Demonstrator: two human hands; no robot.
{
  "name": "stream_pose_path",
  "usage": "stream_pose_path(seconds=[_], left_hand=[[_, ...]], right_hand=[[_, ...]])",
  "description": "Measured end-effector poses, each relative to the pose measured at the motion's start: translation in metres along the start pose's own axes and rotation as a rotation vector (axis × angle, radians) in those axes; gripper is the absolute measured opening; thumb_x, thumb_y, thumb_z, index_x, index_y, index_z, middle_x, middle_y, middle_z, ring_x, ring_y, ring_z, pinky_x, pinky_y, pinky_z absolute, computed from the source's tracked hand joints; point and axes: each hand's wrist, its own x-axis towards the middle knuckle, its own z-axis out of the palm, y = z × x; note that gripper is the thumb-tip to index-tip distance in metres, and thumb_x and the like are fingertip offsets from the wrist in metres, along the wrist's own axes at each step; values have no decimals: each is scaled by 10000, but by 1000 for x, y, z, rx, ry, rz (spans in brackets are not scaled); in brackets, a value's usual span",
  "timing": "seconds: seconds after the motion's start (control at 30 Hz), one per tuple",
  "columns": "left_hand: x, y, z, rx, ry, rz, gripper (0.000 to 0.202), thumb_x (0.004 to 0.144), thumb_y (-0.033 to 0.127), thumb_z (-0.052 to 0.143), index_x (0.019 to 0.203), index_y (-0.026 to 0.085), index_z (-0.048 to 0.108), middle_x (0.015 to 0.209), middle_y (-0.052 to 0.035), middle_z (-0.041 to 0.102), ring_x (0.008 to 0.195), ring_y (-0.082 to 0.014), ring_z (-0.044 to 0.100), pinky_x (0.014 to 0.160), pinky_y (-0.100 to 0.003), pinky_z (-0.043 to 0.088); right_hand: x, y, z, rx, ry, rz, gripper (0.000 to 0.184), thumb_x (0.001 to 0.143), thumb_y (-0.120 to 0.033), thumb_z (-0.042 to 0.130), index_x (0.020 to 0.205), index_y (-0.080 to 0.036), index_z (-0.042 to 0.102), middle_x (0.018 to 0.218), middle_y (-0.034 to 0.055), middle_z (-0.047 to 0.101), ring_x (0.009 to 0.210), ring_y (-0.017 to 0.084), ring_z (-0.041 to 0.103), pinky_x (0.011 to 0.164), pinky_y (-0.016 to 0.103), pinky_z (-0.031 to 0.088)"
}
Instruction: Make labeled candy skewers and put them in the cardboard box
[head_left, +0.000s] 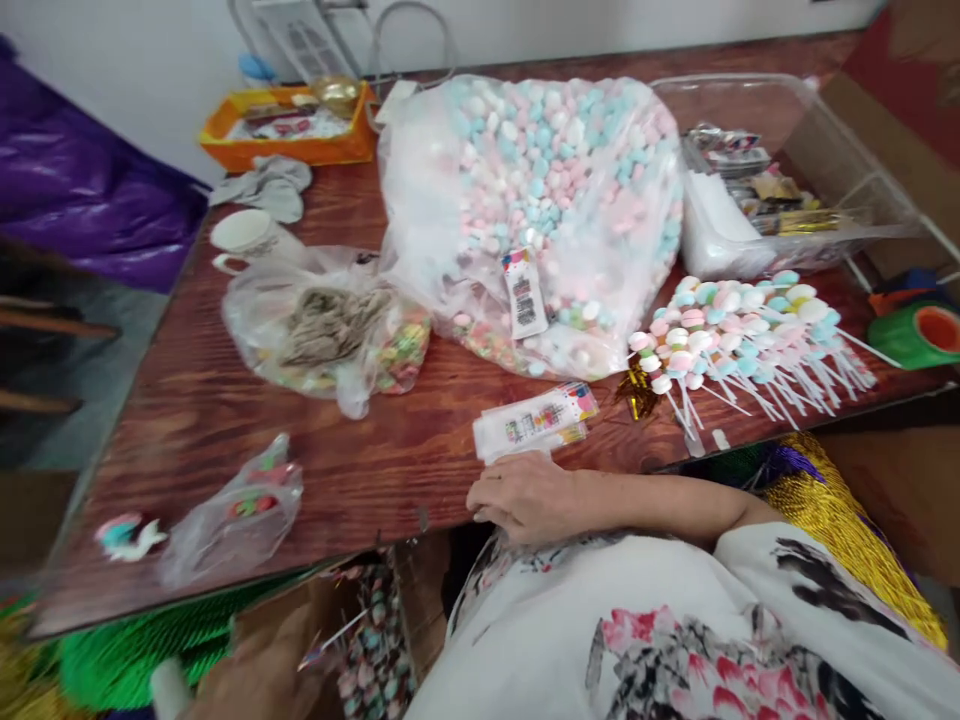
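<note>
My right hand [517, 495] rests at the table's front edge with its fingers curled in, and nothing shows in it. Just beyond it lies a small stack of printed clear packets [534, 420]. Low at the left, my left hand [259, 665] is smeared by motion, so its grip is unclear. Close beside it a white stick [345, 627] juts out at a slant, over a box of candy sticks [377, 650] below the table. Candy sticks with pink, white and blue pieces [739, 330] are piled at the right of the table.
A large bag of pastel candies [540, 170] fills the back middle, with a smaller candy bag [337, 330] at its left. Around them are a mug [251, 238], an orange tray [289, 148], a clear bin [720, 255], green tape [911, 338] and a small plastic bag [232, 525].
</note>
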Motion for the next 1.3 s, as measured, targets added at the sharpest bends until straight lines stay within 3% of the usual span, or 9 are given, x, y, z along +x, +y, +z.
stream_pose_path(seconds=[0.13, 0.23, 0.33, 0.53, 0.67, 0.83, 1.03, 1.2, 1.3], left_hand=[[95, 97, -15, -160, 425, 380, 217, 886, 278, 515, 1045, 218, 649, 1025, -93, 704, 957, -249, 642, 857, -395, 539], [161, 181, -25, -96, 372, 648, 219, 905, 227, 505, 1070, 162, 634, 1038, -117, 678, 943, -242, 610, 838, -370, 522], [193, 219, -20, 67, 307, 649, 185, 861, 175, 562, 1020, 129, 645, 973, -122, 652, 879, -261, 582, 748, -376, 502], [198, 202, 10, 135, 508, 713, 236, 837, 43, 509, 1021, 118, 635, 881, -99, 642, 798, -237, 574, 705, -348, 473], [202, 191, 17, 30, 669, 755, 303, 832, 29, 474, 1104, 110, 582, 912, -109, 660, 834, -236, 598, 770, -347, 487], [202, 194, 17, -41, 706, 729, 322, 831, 31, 466, 1127, 115, 561, 900, -103, 668, 815, -229, 617, 751, -342, 491], [201, 196, 12, -128, 786, 770, 211, 826, 49, 544, 1010, 135, 597, 927, -100, 687, 882, -241, 623, 794, -356, 494], [201, 196, 9, -132, 747, 778, 94, 851, 96, 553, 845, 172, 608, 819, -62, 675, 787, -226, 591, 709, -349, 482], [197, 197, 10, -127, 692, 755, 145, 871, 93, 513, 908, 164, 635, 847, -69, 677, 795, -213, 583, 736, -337, 494]], right_hand=[[-31, 15, -14, -34, 268, -12, 122, 908, -135, 475, 910, -187, 585, 872, 47, 703, 822, 153, 629, 779, 279, 460], [-61, 18, -38, -175, 527, 43, 130, 885, -110, 481, 903, -185, 584, 800, 54, 683, 748, 166, 599, 723, 302, 464], [-105, 22, -73, -266, 796, 182, 161, 864, -82, 525, 945, -192, 610, 816, 46, 686, 753, 161, 604, 714, 303, 478], [-189, 58, -136, -462, 1297, 641, 107, 863, -207, 580, 903, -207, 679, 813, 26, 701, 742, 171, 637, 714, 323, 511], [-207, 92, -174, -654, 1276, 880, 198, 841, -300, 593, 932, -165, 706, 842, 69, 707, 712, 189, 623, 706, 341, 499], [-214, 94, -213, -501, 1364, 809, 290, 894, -387, 531, 904, -162, 714, 693, 31, 675, 634, 166, 611, 624, 290, 482], [-206, 76, -222, -729, 848, 917, 180, 836, -342, 615, 880, -213, 733, 893, 53, 736, 777, 199, 651, 705, 313, 471], [-197, 70, -204, -870, 836, 988, 212, 881, -317, 556, 933, -203, 728, 935, 70, 730, 858, 219, 650, 750, 320, 457], [-197, 74, -195, -994, 757, 1104, 225, 868, -292, 554, 943, -177, 733, 938, 111, 719, 865, 254, 627, 710, 338, 430]])
